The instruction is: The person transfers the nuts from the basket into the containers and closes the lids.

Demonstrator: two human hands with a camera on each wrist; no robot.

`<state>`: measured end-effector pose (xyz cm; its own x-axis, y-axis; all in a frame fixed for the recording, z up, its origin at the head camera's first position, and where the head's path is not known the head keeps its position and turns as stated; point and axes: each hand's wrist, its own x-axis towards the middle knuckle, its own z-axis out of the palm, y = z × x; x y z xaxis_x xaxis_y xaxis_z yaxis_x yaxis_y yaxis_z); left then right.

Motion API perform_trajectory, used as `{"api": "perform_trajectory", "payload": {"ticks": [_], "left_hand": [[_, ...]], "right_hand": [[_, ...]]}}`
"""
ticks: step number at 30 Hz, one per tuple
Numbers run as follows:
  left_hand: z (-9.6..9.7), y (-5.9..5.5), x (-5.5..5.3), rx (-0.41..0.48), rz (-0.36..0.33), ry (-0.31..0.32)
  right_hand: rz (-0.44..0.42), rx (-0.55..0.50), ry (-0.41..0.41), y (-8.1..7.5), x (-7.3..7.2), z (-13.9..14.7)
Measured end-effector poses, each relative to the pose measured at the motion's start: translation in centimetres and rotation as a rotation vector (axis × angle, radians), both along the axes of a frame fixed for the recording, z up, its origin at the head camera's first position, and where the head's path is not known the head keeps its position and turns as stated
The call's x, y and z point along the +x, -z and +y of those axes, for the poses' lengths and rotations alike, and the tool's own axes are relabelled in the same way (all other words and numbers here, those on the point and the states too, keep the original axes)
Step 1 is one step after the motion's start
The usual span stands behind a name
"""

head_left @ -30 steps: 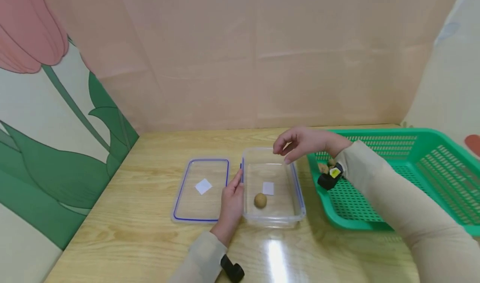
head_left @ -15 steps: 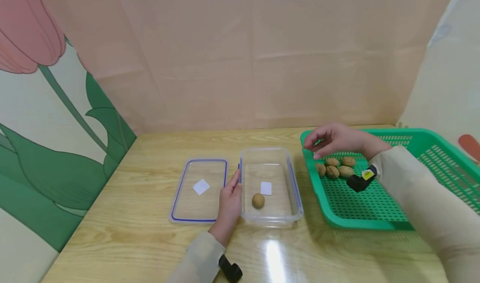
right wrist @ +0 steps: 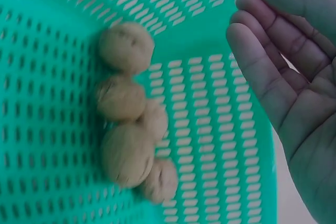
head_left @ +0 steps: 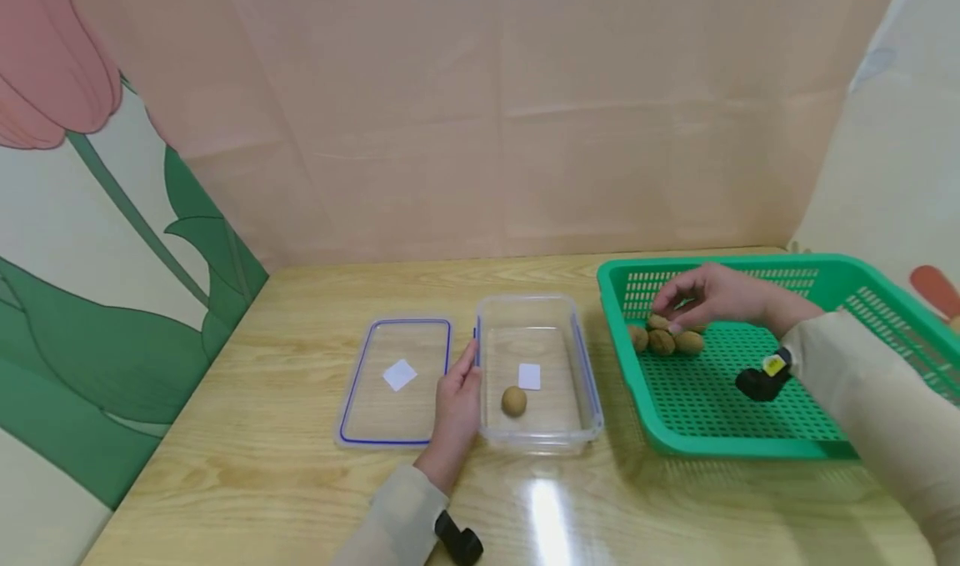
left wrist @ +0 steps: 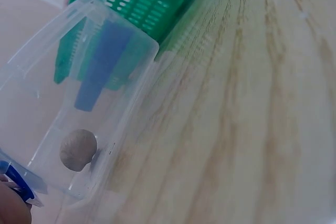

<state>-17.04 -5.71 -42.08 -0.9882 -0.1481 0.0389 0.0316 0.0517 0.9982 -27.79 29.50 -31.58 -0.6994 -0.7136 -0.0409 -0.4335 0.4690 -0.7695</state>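
A clear lidless food container [head_left: 540, 433] stands on the table, with one walnut [head_left: 513, 402] and a white square of paper [head_left: 529, 376] inside. My left hand [head_left: 456, 408] rests along its left side with extended fingers. In the left wrist view, the walnut [left wrist: 79, 150] shows through the container's wall. My right hand [head_left: 712, 299] is inside the green basket [head_left: 652, 408], its thumb and fingertips right at the walnuts [head_left: 662, 343] near the basket's left end. The right wrist view shows loosely bent fingers [right wrist: 257, 56] beside several walnuts [right wrist: 128, 153], with nothing between them.
Left of the container lies its clear lid [head_left: 375, 424] with a blue seal and a white paper square [head_left: 400, 374]. The wooden table [head_left: 262, 466] ends at a pinkish sheet [head_left: 450, 174] behind, with a tulip-patterned panel [head_left: 112, 341] at the left.
My right hand has moved right from over the container to the basket and down to the walnuts. My left hand has stayed at the container's side.
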Motion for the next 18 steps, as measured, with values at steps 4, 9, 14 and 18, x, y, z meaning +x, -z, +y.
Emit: {"api": "perform_trajectory", "payload": {"ticks": [4, 9, 14, 18], "left_hand": [[0.0, 0.0, 0.0, 0.006, 0.004, 0.002], [-0.1, 0.0, 0.0, 0.006, -0.002, 0.002], [-0.1, 0.1, 0.0, 0.015, -0.002, 0.007], [-0.1, 0.1, 0.0, 0.025, 0.008, 0.009]], "right_hand": [[-0.016, 0.036, 0.047, 0.8, 0.0, 1.3], [-0.055, 0.057, 0.079, 1.9, -0.2, 2.8], [-0.063, 0.073, 0.155, 3.0, -0.3, 3.9], [-0.062, 0.073, 0.214, 3.8, -0.3, 4.3]]}}
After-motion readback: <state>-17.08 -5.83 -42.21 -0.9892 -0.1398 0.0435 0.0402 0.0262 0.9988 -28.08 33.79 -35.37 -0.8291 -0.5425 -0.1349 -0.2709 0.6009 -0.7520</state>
